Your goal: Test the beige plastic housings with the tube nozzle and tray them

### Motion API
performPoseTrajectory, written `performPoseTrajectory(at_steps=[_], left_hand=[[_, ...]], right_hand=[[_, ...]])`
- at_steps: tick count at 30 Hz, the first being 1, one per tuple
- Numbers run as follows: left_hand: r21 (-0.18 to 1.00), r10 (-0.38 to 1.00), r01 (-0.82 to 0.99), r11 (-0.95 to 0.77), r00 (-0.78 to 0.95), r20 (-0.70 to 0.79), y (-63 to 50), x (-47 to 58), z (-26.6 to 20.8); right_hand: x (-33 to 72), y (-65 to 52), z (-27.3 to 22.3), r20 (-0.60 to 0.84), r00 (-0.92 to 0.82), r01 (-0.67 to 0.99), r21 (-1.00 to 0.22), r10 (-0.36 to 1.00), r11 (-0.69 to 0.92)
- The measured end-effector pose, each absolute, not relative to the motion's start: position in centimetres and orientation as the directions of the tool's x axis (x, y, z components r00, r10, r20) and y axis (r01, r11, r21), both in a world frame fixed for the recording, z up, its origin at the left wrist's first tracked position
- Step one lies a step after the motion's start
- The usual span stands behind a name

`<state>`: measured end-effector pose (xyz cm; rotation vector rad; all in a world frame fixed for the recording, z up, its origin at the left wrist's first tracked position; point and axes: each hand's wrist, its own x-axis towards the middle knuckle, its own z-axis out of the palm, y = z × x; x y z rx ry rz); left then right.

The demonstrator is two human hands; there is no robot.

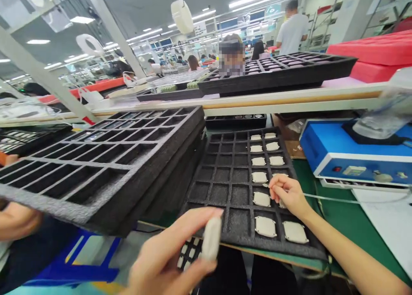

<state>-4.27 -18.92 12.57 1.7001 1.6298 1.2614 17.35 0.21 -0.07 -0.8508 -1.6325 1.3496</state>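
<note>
In the lower middle, my left hand (170, 254) pinches a cream-coloured plastic housing (211, 239) between thumb and fingers, edge towards me and slightly blurred. My right hand (289, 196) is closed over the right columns of a black foam tray (240, 217). A thin clear tube (341, 198) runs from the right to this hand, and a small pale tip shows at the fingers; the rest of what they grip is hidden. Similar flat cream housings (265, 226) lie in the tray's two right columns, several partly under my right hand.
Left of the tray stands a stack of black foam trays (106, 187). A blue box-shaped machine (357, 151) sits at the right, above white paper (386, 226) on the green bench mat (341, 220). A shelf (289, 95) crosses behind. A co-worker's arm (19, 222) shows at far left.
</note>
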Motion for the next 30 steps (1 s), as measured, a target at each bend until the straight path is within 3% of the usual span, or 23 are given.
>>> performPoseTrajectory(at_steps=[3,6,8,12,19,30], left_hand=[[0.975,0.954,0.155,-0.162,-0.229,0.195,-12.0,-1.5,8.8],[0.955,0.974,-0.250,-0.161,-0.195,0.113,-4.4,-0.2,5.4],[0.924,0.987,-0.367,-0.104,-0.151,0.051,-1.3,-0.1,3.0],[0.913,0.999,-0.408,0.026,-0.024,-0.039,-0.2,-0.6,0.2],[0.914,0.977,-0.383,0.137,0.206,-0.060,-0.9,-1.2,0.0],[0.956,0.995,-0.281,0.085,-0.034,-0.099,-1.0,-0.7,0.3]], right_hand=[[17.4,0.2,0.1,0.190,-0.426,-0.023,-0.980,0.885,0.199],[17.4,0.2,0.3,0.225,-0.402,-0.061,-0.974,0.888,0.219],[17.4,0.2,0.2,0.248,-0.397,-0.078,-0.968,0.884,0.237],[17.5,0.2,0.0,0.276,-0.393,-0.104,-0.961,0.877,0.256],[17.7,0.1,0.1,0.336,-0.378,-0.116,-0.942,0.862,0.316],[17.6,0.1,0.3,0.356,-0.384,-0.083,-0.932,0.852,0.352]])
